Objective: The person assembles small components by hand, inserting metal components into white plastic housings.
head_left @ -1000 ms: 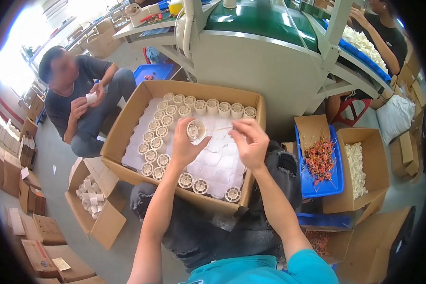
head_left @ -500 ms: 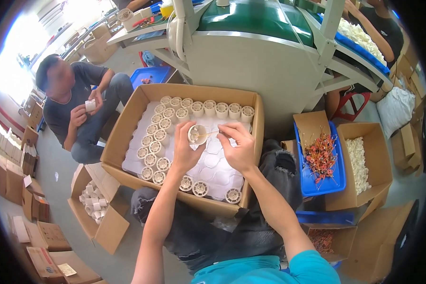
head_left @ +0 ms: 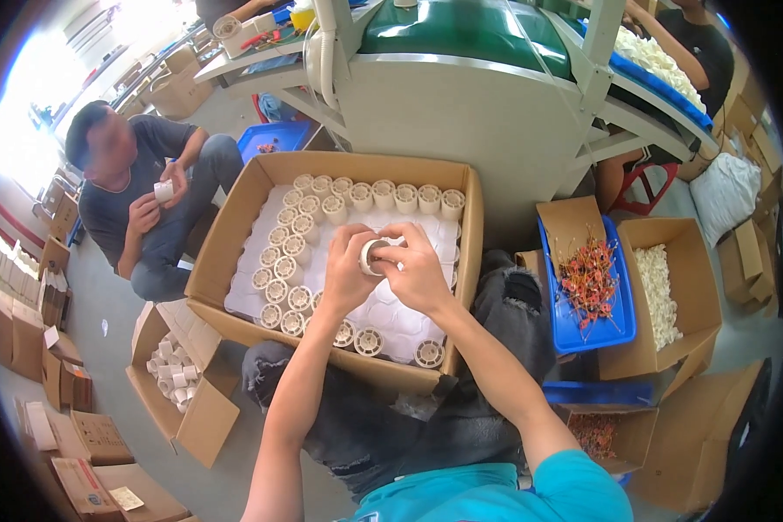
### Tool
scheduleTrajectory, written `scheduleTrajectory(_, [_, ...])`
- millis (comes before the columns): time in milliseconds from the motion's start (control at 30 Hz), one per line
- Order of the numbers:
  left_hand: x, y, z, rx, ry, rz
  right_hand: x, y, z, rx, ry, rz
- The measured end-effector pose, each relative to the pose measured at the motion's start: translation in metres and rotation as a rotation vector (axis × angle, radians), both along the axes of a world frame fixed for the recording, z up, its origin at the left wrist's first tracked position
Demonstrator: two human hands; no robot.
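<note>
A short white plastic cylinder (head_left: pixel 372 257) is gripped in my left hand (head_left: pixel 346 265), its open mouth facing right. My right hand (head_left: pixel 418 271) closes on the same cylinder, with thumb and fingers at the mouth and partly inside it. What the right fingertips touch inside is hidden. Both hands are above a large cardboard box (head_left: pixel 322 358). Inside it, many similar white cylinders (head_left: pixel 304 224) stand upright in rows along the far, left and near sides. They rest on a pale sheet with round outlines (head_left: pixel 391 317).
A blue tray (head_left: pixel 619 322) of red parts with thin wires (head_left: pixel 585 287) lies to the right, next to a box of cream-coloured pieces (head_left: pixel 659 296). At left is a carton of white cylinders (head_left: pixel 174 374). A seated co-worker (head_left: pixel 139 183) holds a white cylinder. Behind stands a machine with a green belt (head_left: pixel 465 35).
My right hand has moved left from the thin wires it was pulling out of the cylinder to the cylinder's mouth. The wires no longer show. The cylinder has turned to face right.
</note>
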State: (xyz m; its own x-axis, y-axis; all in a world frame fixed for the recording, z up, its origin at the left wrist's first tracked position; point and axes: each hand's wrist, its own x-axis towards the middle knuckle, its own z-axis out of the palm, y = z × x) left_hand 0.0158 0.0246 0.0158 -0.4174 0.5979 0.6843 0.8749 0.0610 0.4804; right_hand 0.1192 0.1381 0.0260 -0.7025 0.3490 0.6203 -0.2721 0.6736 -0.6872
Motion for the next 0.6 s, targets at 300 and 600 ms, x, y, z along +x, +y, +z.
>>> scheduleTrajectory(300, [0.0021,0.0011,-0.0048,0.03,-0.086,-0.099,0.0034,-0.0046,0.0044,-0.14,-0.136,-0.043])
scheduleTrajectory(600, [0.0064,0.0021,-0.0049,0.007,-0.117,-0.143,0.0065,0.0017,-0.0031,-0.279,-0.143,0.053])
